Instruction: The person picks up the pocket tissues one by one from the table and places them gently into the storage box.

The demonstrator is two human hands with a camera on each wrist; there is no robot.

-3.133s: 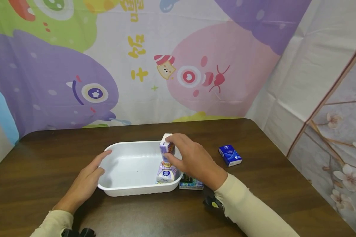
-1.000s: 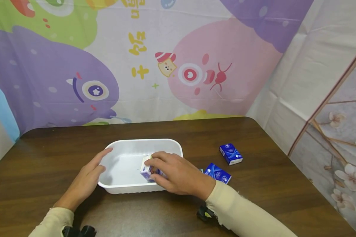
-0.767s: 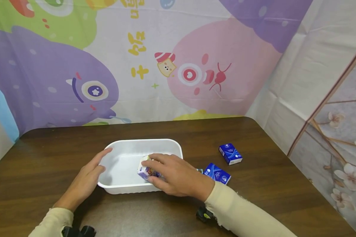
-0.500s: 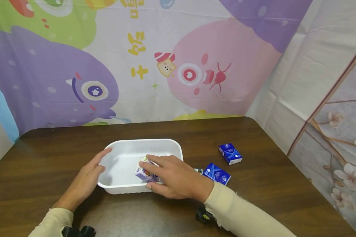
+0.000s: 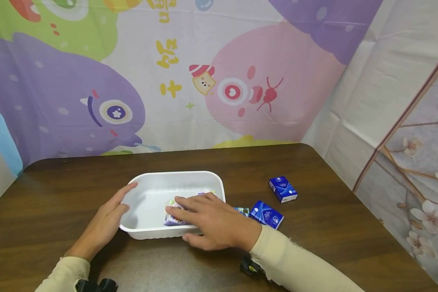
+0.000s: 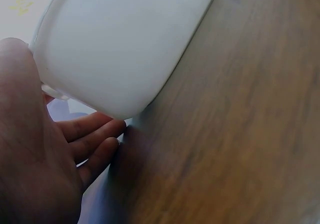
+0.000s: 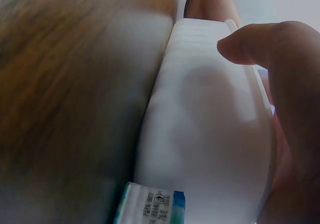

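Observation:
The white plastic tray [image 5: 157, 234] sits on the table, with a small purple-and-white printed pack [image 5: 170, 220] in its front middle. Over that pack lies my right hand [image 5: 219, 222], fingers straight on its top. The right thumb extends outside the tray's front wall, apart from the pack. A bit of another patterned pack [image 5: 206, 192] shows behind the right hand, at the tray's right end; the rest is hidden. My left hand [image 5: 104, 221] rests at the tray's left end, index fingertip on the rim. In the left wrist view its other fingers [image 6: 97, 144] extend loosely by the tray's end.
Right of the tray, a green-blue patterned pack [image 5: 242, 211] shows partly behind the right hand. Beside it lies a blue pack [image 5: 265, 214], and farther back a second blue pack [image 5: 283, 189]. A cartoon-printed cloth [image 5: 175, 121] hangs behind the brown table [image 5: 160, 267].
My right hand has brought the purple pack from upright at the tray's right end to its front middle, laid it down and loosened its grip. The left hand has stayed put.

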